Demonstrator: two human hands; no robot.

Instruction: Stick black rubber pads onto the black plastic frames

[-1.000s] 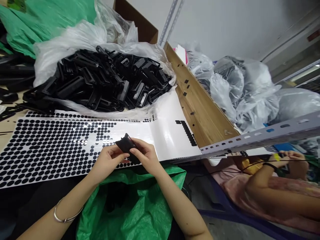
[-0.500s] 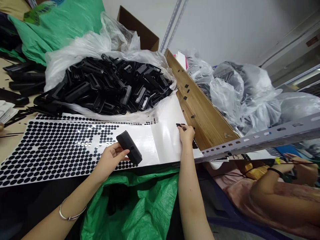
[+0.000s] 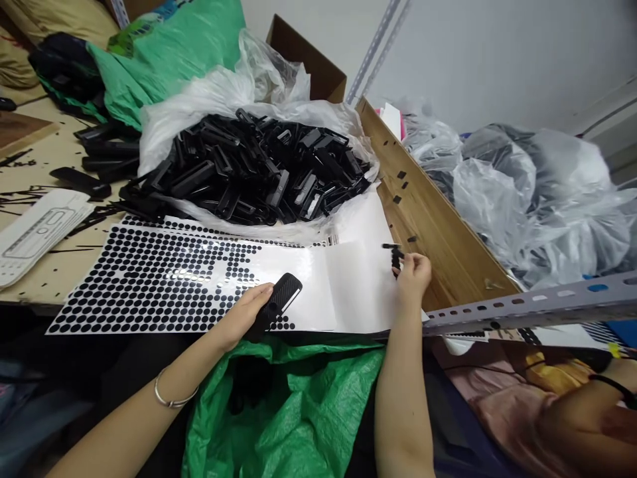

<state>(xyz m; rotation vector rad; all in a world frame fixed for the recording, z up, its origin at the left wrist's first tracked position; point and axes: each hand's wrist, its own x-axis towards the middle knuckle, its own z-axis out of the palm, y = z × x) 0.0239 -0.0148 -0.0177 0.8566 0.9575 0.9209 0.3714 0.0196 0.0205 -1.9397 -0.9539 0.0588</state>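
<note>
My left hand is closed around one end of a long black plastic casing with a ribbed-looking face and a pale strip along one edge. It holds the casing tilted above a white sheet of round black stickers. At the right end of the white paper, the fingers of my right hand are pinched together beside small black pieces. What exactly lies between those fingertips is hidden. Below both arms hangs an open green bag.
A clear plastic bag heaped with black casings stands behind the sheets. A wooden board and a perforated metal rail bound the right side. Printed white cards lie at left. Another person's arm is at lower right.
The casing in my left hand has turned, its free end now pointing up and right. My right hand stays by the black pieces at the paper's right end. The view has swung left.
</note>
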